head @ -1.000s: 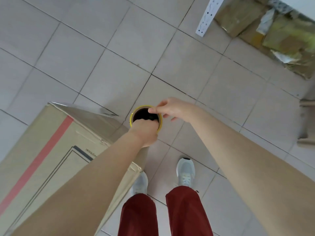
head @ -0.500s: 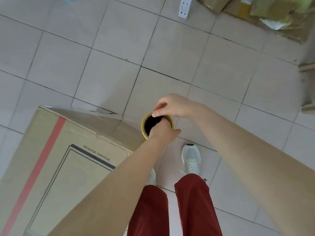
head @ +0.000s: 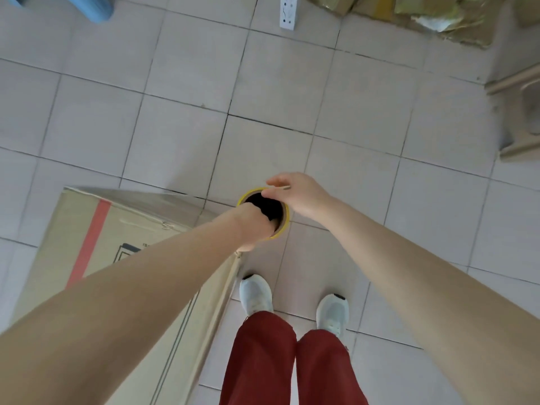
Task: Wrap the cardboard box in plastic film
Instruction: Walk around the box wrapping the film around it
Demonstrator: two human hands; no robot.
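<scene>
A large cardboard box [head: 117, 229] with a red stripe stands on the tiled floor at the lower left, a glossy film over its far side. I look down the end of the plastic film roll [head: 285, 220], a yellow-rimmed tube with a dark core, held upright beside the box's right corner. My left hand [head: 248, 226] grips the roll's near side. My right hand [head: 295, 191] pinches the roll's top rim from the far side. The length of the roll below is hidden by my left hand and arm.
My two white shoes [head: 255, 293] and red trousers stand just right of the box. A white power strip [head: 287, 10] and crumpled cardboard [head: 423, 16] lie at the top. A beige stool [head: 523, 112] is at the right edge, a blue object [head: 96, 7] top left.
The view has shifted to the right along the box as I stepped; the roll and both hands stay together at the box's corner. My right foot has come into view.
</scene>
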